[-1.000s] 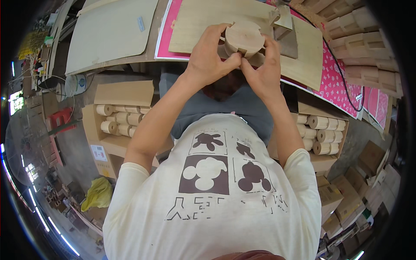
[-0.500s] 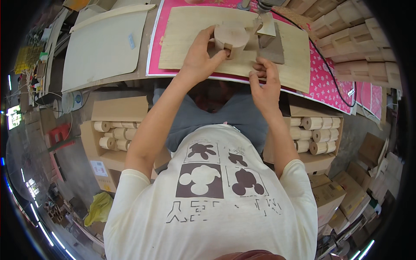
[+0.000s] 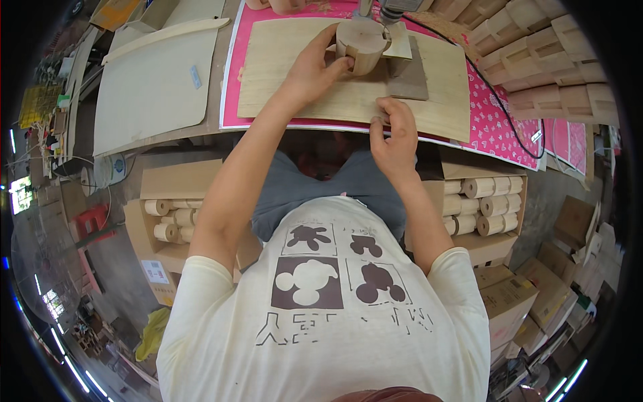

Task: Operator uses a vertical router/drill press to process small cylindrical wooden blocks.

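Observation:
My left hand (image 3: 316,70) is closed around a round wooden block (image 3: 362,37), its thumb on the near side and fingers around the far left. The block stands upright over a pale wooden board (image 3: 288,50), its right side against or very near a small wooden fixture (image 3: 400,45) on a grey-brown plate (image 3: 412,84). Just beyond is the metal end of a power tool (image 3: 394,12), partly cut off by the picture's edge. At the board's front edge my right hand (image 3: 396,137) is loosely bent, thumb and fingers apart, holding nothing visible.
Stacked wooden blocks (image 3: 566,57) fill the far right of the pink-covered table (image 3: 495,117). A black cable (image 3: 501,100) curves past them. Cardboard boxes of wooden cylinders stand below on the left (image 3: 151,244) and right (image 3: 492,251). A grey sheet (image 3: 154,80) lies at left.
The wooden block has shifted toward the fixture and turned in my left hand; the square slot that faced me is out of sight in front. My right hand has drawn back a little from the plate.

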Action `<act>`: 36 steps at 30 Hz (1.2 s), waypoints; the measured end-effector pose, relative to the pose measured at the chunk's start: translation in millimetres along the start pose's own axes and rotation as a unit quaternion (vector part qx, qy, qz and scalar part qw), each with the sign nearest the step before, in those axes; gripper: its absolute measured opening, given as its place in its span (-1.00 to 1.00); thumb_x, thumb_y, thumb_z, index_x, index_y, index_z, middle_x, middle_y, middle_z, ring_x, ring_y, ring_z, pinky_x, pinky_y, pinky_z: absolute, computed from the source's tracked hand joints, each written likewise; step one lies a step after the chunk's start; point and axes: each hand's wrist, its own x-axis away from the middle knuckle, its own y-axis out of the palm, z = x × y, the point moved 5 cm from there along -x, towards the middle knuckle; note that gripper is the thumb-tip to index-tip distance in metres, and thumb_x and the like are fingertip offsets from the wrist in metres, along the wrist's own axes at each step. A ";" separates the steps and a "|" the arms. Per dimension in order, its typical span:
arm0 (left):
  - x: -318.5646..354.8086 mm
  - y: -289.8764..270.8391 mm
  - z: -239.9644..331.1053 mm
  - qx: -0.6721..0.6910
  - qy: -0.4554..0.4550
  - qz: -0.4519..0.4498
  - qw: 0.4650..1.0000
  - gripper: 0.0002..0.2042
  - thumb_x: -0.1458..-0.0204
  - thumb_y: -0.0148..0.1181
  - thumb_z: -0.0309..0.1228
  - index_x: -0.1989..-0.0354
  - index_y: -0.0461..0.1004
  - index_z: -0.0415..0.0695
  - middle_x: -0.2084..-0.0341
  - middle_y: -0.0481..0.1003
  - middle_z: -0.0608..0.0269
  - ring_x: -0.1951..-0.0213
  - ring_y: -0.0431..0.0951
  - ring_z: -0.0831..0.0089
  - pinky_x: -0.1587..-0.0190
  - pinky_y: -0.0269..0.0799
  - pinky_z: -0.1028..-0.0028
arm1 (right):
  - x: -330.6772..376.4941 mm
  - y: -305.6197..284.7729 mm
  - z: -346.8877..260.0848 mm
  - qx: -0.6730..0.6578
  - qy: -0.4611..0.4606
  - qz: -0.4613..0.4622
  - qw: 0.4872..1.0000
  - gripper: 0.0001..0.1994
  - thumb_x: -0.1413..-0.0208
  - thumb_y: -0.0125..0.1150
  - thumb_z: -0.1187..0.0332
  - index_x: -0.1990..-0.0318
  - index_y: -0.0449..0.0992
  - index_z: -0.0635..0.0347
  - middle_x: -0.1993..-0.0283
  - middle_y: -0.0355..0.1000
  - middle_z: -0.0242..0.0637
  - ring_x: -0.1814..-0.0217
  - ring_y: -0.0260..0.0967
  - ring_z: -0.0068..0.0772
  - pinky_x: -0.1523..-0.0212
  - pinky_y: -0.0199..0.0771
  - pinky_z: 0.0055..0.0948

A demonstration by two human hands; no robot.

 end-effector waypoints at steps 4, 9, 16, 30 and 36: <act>-1.9 -0.3 6.8 -0.016 -0.030 -0.016 0.999 -0.20 -0.40 0.42 -0.45 -0.72 0.12 -0.31 -0.48 0.47 -0.17 -0.33 0.68 0.23 -0.33 0.60 0.29 | 0.1 0.2 -2.2 0.012 -0.024 0.014 1.000 -0.63 -0.16 0.34 0.62 -0.15 0.65 0.26 -0.15 0.64 -0.01 -0.18 0.59 0.17 -0.24 0.61 -0.01; -5.0 0.3 3.6 -0.002 0.006 0.011 1.000 -0.27 -0.32 0.43 -0.47 -0.63 0.27 -0.22 -0.35 0.59 0.00 -0.07 0.78 0.27 -0.17 0.66 0.29 | -1.3 -0.1 -6.4 0.021 -0.035 0.017 0.999 -0.64 -0.16 0.34 0.62 -0.13 0.65 0.27 -0.14 0.64 -0.02 -0.18 0.59 0.16 -0.23 0.61 -0.02; -6.2 6.6 -7.4 0.003 0.010 0.008 1.000 -0.28 -0.32 0.44 -0.47 -0.63 0.28 -0.21 -0.31 0.61 0.02 0.03 0.74 0.32 -0.12 0.65 0.29 | -5.7 -1.7 -6.7 -0.017 0.025 -0.003 1.000 -0.66 -0.19 0.35 0.60 -0.13 0.67 0.24 -0.11 0.64 -0.04 -0.11 0.63 0.04 -0.08 0.68 -0.13; -2.0 -1.0 -9.6 -0.033 0.020 0.004 0.999 -0.21 -0.38 0.46 -0.37 -0.70 0.19 -0.21 -0.32 0.59 0.04 -0.02 0.69 0.39 -0.17 0.62 0.35 | -147.3 -94.4 -14.6 -0.181 0.094 0.106 0.973 -0.80 -0.55 0.28 0.33 -0.16 0.69 0.20 0.25 0.65 -0.38 0.31 0.49 -0.64 0.27 0.47 -0.54; -7.5 10.2 -7.1 -0.043 0.047 0.001 0.998 -0.24 -0.39 0.43 -0.41 -0.70 0.20 -0.20 -0.28 0.59 0.09 0.00 0.68 0.42 -0.15 0.62 0.36 | -287.0 -123.9 -50.5 -0.248 0.092 0.159 0.951 -0.57 -0.58 0.17 -0.07 -0.20 0.70 0.07 0.05 0.66 -0.49 0.28 0.49 -0.62 0.30 0.42 -0.46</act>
